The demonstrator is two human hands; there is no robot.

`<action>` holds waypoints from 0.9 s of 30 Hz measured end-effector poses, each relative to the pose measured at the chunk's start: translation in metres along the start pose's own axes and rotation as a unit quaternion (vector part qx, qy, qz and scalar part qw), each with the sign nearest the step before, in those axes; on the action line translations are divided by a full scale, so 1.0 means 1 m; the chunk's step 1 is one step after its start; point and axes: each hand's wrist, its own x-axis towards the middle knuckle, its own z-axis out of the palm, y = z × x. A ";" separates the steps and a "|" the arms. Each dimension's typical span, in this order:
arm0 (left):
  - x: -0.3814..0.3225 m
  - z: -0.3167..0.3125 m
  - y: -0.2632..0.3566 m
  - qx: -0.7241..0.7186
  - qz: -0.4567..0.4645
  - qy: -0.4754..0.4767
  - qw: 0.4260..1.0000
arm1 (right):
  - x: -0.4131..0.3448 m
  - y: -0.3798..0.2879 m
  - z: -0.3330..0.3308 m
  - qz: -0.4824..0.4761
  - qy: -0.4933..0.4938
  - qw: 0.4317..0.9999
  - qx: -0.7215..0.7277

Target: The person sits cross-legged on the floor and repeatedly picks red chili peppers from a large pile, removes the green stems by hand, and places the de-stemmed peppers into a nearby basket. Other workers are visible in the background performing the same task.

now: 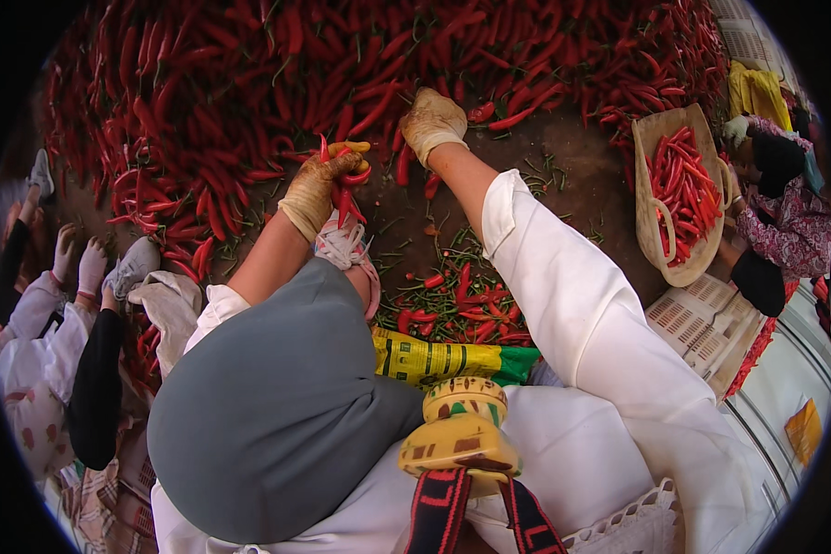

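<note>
My left hand, in a stained cream work glove with yellow fingertips, is closed around several red chili peppers. It is just above a pink-and-white sneaker with white laces. Farther out, my right hand, gloved the same way and stained brown, reaches the near edge of a big heap of red chilies. Its fingers are curled and turned away, so what they hold is hidden. Between my legs are green stems mixed with red chili pieces, beside a yellow-and-green printed bag.
On the right stands a tan two-handled basket of red chilies, with a person in a patterned sleeve beside it. Another person's gloved hands are at left. Printed sheets lie at right. A patterned yellow object on a strap hangs before me.
</note>
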 end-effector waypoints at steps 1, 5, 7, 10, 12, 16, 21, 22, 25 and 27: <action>-0.002 0.001 0.000 0.009 -0.001 0.024 1.000 | 0.002 -0.008 0.002 -0.018 -0.012 0.996 -0.083; -0.010 -0.006 0.000 0.003 0.013 0.039 0.999 | 0.007 -0.003 0.001 0.010 0.033 0.992 -0.123; -0.012 -0.010 -0.003 -0.001 0.008 0.045 0.999 | 0.008 0.008 0.000 -0.039 0.055 0.984 -0.167; -0.017 -0.013 -0.011 0.000 0.006 0.044 0.999 | 0.015 0.013 -0.001 -0.043 0.063 0.980 -0.183; -0.018 -0.014 -0.012 0.011 0.014 0.037 0.999 | 0.025 0.012 -0.003 -0.010 0.021 0.982 -0.189; -0.016 -0.012 -0.005 0.004 -0.003 0.046 0.999 | 0.032 0.019 -0.013 0.049 -0.054 0.994 -0.083; -0.013 -0.002 0.015 -0.044 0.027 0.064 0.997 | -0.018 0.047 -0.058 -0.004 -0.179 0.980 0.091; -0.013 -0.002 0.023 -0.054 0.030 0.073 0.995 | -0.036 0.056 -0.074 -0.013 -0.146 0.984 0.103; -0.015 -0.004 0.060 -0.023 0.077 0.002 0.997 | -0.088 0.100 -0.150 -0.017 -0.120 0.959 0.255; -0.018 -0.009 0.092 0.029 0.129 -0.004 0.991 | -0.128 0.150 -0.222 -0.068 0.012 0.983 0.169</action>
